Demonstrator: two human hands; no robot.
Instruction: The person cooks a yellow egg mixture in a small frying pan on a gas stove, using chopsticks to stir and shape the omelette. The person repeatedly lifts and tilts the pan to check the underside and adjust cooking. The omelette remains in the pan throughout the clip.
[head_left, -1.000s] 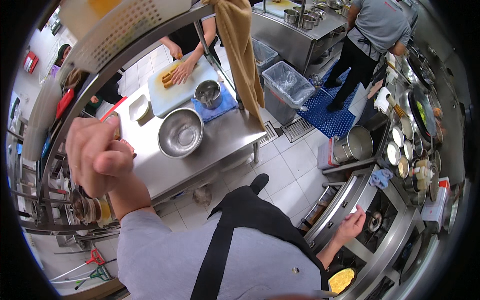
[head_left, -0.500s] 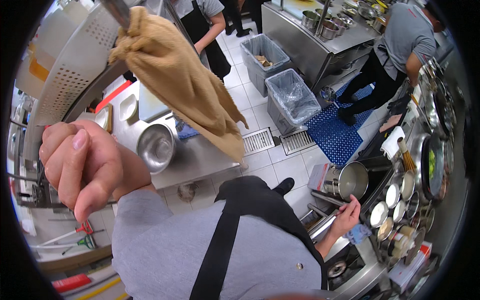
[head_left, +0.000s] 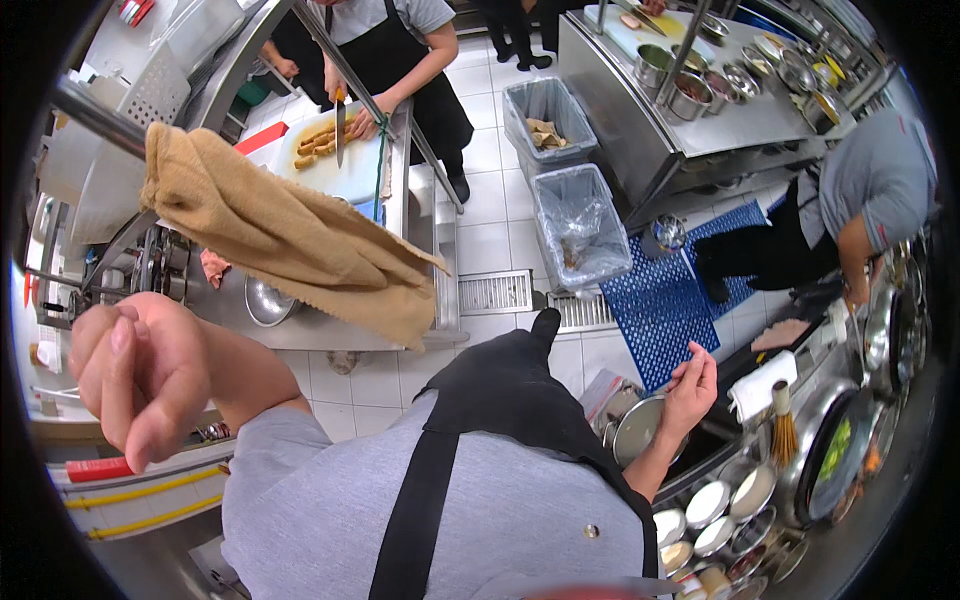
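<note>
My left hand (head_left: 140, 380) is raised close to the camera at the left, its fingers curled in with nothing visible in them. Beyond it a tan towel (head_left: 290, 235) hangs from a metal rail (head_left: 105, 122). Under the towel, a steel bowl (head_left: 268, 302) shows partly on the counter. On the right, my right hand (head_left: 690, 390) is held in the air, empty, with its fingers loosely bent and apart. Below that hand stands a steel pot (head_left: 638, 430), partly hidden by my forearm.
A person cuts long brown pieces of food with a knife (head_left: 339, 130) on a white board (head_left: 355, 180). Two lined grey bins (head_left: 585, 225) stand ahead, near floor drains (head_left: 495, 293) and a blue mat (head_left: 660, 310). Another person (head_left: 870, 190) works at pans (head_left: 835, 450) on the right.
My body has moved forward and the view has turned. The towel now lies further left in view, and the cutting person shows more fully. My hands keep much the same pose.
</note>
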